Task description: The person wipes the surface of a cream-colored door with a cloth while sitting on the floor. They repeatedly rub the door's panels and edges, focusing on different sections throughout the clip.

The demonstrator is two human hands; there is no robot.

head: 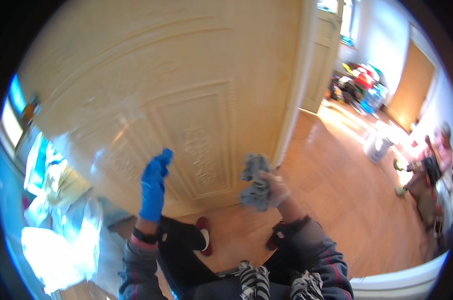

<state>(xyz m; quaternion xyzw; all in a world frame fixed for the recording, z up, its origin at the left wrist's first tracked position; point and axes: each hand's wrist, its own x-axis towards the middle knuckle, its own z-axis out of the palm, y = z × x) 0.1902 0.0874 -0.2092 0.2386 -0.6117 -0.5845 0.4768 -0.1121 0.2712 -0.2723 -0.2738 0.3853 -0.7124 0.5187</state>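
Observation:
My right hand [278,190] grips a crumpled grey cloth [257,183] near the lower right part of a cream door [264,93]. A thin, translucent glove appears to cover that hand, though blur makes this unsure. My left hand [154,187], in a blue glove, is raised in front of the door's lower panels. Its fingers lie close together, with nothing visible in them; how far they are curled is hidden. Moulded frames and a raised floral relief [200,153] decorate the door. Whether the cloth touches the door cannot be told.
Shiny plastic bags [61,251] and bundled fabrics crowd the left. Beyond the door edge, a tiled floor [324,180] leads to a white bucket [377,147], a seated person [432,161] and a pile of colourful items [365,84]. Another door [320,60] stands behind.

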